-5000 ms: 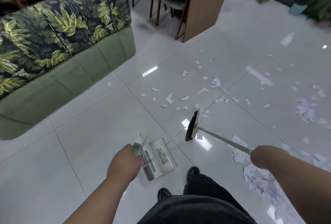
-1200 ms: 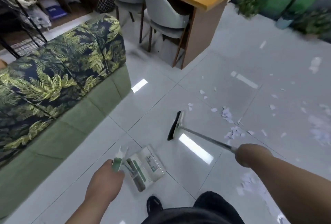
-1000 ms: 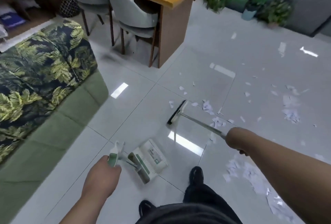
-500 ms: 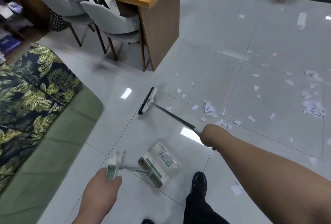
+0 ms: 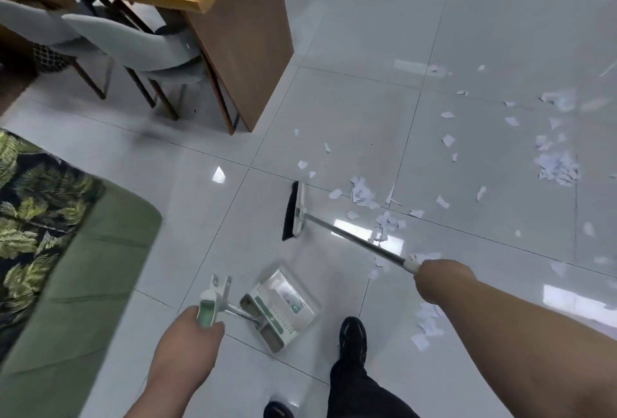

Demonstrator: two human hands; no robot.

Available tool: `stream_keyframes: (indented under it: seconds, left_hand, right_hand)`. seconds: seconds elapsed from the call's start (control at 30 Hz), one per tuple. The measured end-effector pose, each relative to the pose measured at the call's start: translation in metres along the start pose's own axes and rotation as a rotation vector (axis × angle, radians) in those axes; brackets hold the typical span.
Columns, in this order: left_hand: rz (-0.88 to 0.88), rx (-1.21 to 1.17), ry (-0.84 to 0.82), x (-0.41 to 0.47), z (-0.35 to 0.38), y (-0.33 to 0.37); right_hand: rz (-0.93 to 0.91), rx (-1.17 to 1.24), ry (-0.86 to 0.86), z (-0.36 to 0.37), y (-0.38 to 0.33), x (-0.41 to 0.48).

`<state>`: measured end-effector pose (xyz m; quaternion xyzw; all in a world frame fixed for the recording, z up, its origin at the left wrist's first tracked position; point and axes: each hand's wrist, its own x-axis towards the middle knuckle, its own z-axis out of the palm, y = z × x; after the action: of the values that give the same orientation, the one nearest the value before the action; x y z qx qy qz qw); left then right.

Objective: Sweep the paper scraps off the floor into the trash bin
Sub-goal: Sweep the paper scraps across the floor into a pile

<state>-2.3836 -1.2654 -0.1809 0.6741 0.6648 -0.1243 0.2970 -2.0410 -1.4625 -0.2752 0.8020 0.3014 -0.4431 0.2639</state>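
**Left hand** (image 5: 187, 337): fingers curled tight round the green-and-white grip of the dustpan handle (image 5: 208, 307). The handle leads toward 3 o'clock from the hand.

**Dustpan** (image 5: 283, 304): white with green trim, at the handle's far end. Whether it rests on the floor (image 5: 334, 110) or hangs just over it cannot be told.

**Right hand** (image 5: 440, 279): closed round the upper end of the broom (image 5: 354, 240) shaft, with the fingers hidden behind the back of the hand. From the fist the shaft runs toward 10 o'clock.

**Broom head** (image 5: 293, 210): white back with black bristles along its 9 o'clock side. It is down at the tile, at 12 o'clock from the dustpan and apart from it.

**Paper scraps** (image 5: 362, 192): white, torn, and all on the floor.
- The nearest cluster lies at 3 o'clock from the broom head, on its white-backed side, spreading along the tile joint and under the shaft.
- A denser heap (image 5: 556, 167) lies farther out at 3 o'clock.
- A further lot (image 5: 427, 321) sits beside the right forearm.

**Surroundings**
- Green sofa (image 5: 66, 267) with a leaf-print cover, at 9 o'clock.
- Wooden table (image 5: 233, 33) at 11 o'clock, with grey chairs (image 5: 143, 47) tucked under it.
- Black shoe (image 5: 353, 337) at 6 o'clock, just beside the dustpan.
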Motion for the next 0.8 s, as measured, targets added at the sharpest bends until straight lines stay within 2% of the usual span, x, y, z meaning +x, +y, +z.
stream_keyframes:
  seconds: [0.1, 0.3, 0.43, 0.57, 0.8]
  left_hand:
    - [0.063, 0.023, -0.018, 0.002, 0.008, 0.029]
    - [0.157, 0.063, -0.045, 0.004, 0.017, 0.075]
    - [0.238, 0.066, -0.044, 0.002, 0.021, 0.099]
    - [0.304, 0.042, -0.049, 0.005, 0.023, 0.119]
    - [0.354, 0.005, -0.059, 0.02, 0.016, 0.141]
  right_hand:
    - [0.047, 0.062, -0.057, 0.004, 0.044, -0.005]
    - [0.279, 0.188, -0.108, 0.041, 0.133, -0.022]
    - [0.422, 0.284, -0.053, 0.095, 0.201, 0.008]
    - [0.432, 0.373, 0.115, 0.052, 0.189, -0.052]
    - [0.311, 0.621, 0.214, -0.008, 0.125, -0.08]
